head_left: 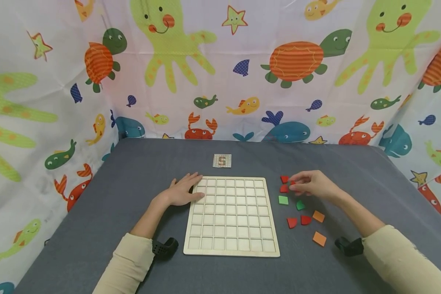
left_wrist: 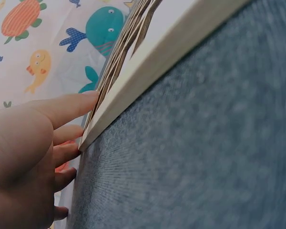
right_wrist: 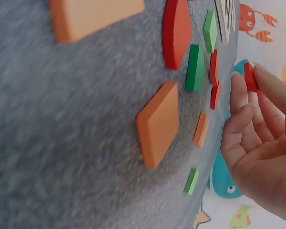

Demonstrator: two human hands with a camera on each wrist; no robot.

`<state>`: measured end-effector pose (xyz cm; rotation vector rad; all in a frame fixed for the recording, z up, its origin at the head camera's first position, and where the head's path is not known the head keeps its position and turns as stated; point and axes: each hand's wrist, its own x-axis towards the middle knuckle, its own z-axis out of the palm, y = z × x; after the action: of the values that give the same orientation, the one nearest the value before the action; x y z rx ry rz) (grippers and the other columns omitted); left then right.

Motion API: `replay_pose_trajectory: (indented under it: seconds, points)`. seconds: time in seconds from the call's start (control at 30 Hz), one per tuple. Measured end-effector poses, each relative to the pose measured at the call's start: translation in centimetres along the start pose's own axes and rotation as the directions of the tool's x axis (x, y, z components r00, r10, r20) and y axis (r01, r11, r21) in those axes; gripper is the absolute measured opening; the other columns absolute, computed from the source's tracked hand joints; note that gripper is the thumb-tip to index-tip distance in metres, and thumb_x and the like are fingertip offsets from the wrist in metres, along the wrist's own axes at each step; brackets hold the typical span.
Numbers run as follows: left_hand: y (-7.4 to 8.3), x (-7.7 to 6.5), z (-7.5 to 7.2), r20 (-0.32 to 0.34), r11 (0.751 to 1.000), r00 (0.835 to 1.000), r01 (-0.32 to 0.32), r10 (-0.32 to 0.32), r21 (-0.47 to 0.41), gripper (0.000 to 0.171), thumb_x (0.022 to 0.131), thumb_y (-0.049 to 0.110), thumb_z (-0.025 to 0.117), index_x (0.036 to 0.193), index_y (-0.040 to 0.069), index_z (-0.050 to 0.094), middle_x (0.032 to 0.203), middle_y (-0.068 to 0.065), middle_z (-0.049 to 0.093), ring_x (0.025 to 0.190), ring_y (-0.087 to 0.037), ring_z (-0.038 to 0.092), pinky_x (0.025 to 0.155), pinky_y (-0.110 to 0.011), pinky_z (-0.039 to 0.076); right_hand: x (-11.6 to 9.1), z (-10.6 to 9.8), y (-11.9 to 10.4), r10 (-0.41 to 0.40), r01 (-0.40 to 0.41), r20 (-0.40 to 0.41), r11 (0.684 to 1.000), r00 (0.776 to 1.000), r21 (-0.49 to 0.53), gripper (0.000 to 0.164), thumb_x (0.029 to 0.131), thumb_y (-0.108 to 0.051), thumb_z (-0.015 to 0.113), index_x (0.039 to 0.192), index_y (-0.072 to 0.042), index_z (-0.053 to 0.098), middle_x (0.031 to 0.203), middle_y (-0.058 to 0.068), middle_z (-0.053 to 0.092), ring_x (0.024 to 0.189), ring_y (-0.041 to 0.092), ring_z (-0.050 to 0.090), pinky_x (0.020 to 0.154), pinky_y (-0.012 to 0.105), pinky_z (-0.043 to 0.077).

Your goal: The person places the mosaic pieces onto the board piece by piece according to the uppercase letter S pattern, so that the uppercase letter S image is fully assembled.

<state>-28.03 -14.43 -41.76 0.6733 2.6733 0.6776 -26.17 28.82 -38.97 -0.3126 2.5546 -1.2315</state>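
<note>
The right hand [head_left: 314, 183] is bent nearly closed at its fingertips, pinching a small red tile [right_wrist: 250, 78] between thumb and finger, its other fingers curled in toward the palm. The pinched tile is raised above the worktop [head_left: 235, 277], just beside two red tiles [head_left: 284, 188] that lie one in front of the other to the right of a wooden grid board [head_left: 230, 215]. The left hand [head_left: 180, 192] is spread open and grips nothing; it rests at the board's far left corner, the thumb touching the left edge and the fingers reaching to the corner. Near the right hand, toward the person, lie a light green square tile [head_left: 283, 200] and a darker green tile [head_left: 300, 205]; nearer still are two more red tiles [head_left: 292, 222] side by side and two orange tiles [head_left: 319, 239]. Beyond the board's far edge lies a small card [head_left: 222, 161] bearing a brown S-shaped figure on a grid. Black wristbands [head_left: 165, 248] sit below both hands, and a curtain [head_left: 220, 57] printed with sea animals hangs behind the worktop.
</note>
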Motion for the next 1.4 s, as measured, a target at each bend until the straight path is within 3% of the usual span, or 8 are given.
replay_pose_trajectory:
  seconds: [0.33, 0.53, 0.9, 1.4]
  points:
    - [0.0, -0.1, 0.1, -0.002, 1.0, 1.0, -0.002, 0.002, -0.006, 0.069, 0.097, 0.037, 0.054, 0.151, 0.005, 0.027, 0.155, -0.018, 0.017, 0.142, -0.038, 0.008, 0.105, -0.067, 0.0, 1.7, 1.5, -1.0, -0.011, 0.008, 0.044, 0.998, 0.999, 0.068, 0.039, 0.091, -0.018, 0.067, 0.121, 0.006, 0.058, 0.096, 0.012, 0.067, 0.088, 0.025, 0.067, 0.075, 0.036, 0.053]
    - [0.0, -0.2, 0.1, -0.001, 1.0, 1.0, -0.012, 0.012, -0.013, 0.068, 0.097, 0.036, 0.055, 0.151, 0.005, 0.027, 0.155, -0.019, 0.017, 0.142, -0.04, 0.007, 0.104, -0.068, 0.0, 2.5, 2.7, -1.5, -0.065, 0.065, 0.0, 0.997, 0.998, 0.03, 0.035, 0.09, -0.014, 0.068, 0.118, 0.006, 0.061, 0.095, 0.01, 0.066, 0.085, 0.025, 0.062, 0.073, 0.038, 0.053]
    - [-0.7, 0.0, 0.3, -0.005, 1.0, 1.0, -0.016, 0.016, -0.003, 0.07, 0.096, 0.04, 0.055, 0.152, 0.008, 0.026, 0.156, -0.016, 0.015, 0.142, -0.041, 0.003, 0.104, -0.067, -0.002, 4.2, 4.9, -2.9, -0.079, 0.08, -0.028, 0.996, 0.996, 0.029, 0.029, 0.089, -0.012, 0.068, 0.115, 0.002, 0.064, 0.09, 0.008, 0.067, 0.083, 0.025, 0.064, 0.068, 0.034, 0.052]
    - [-0.6, -0.1, 0.3, -0.009, 1.0, 1.0, -0.012, 0.012, 0.002, 0.07, 0.096, 0.041, 0.055, 0.152, 0.011, 0.026, 0.157, -0.014, 0.016, 0.142, -0.04, 0.001, 0.105, -0.066, -0.003, 5.4, 6.7, -4.2, -0.113, 0.113, 0.016, 0.993, 0.993, 0.038, 0.027, 0.089, -0.008, 0.067, 0.115, 0.002, 0.065, 0.09, 0.008, 0.066, 0.081, 0.024, 0.063, 0.07, 0.039, 0.052]
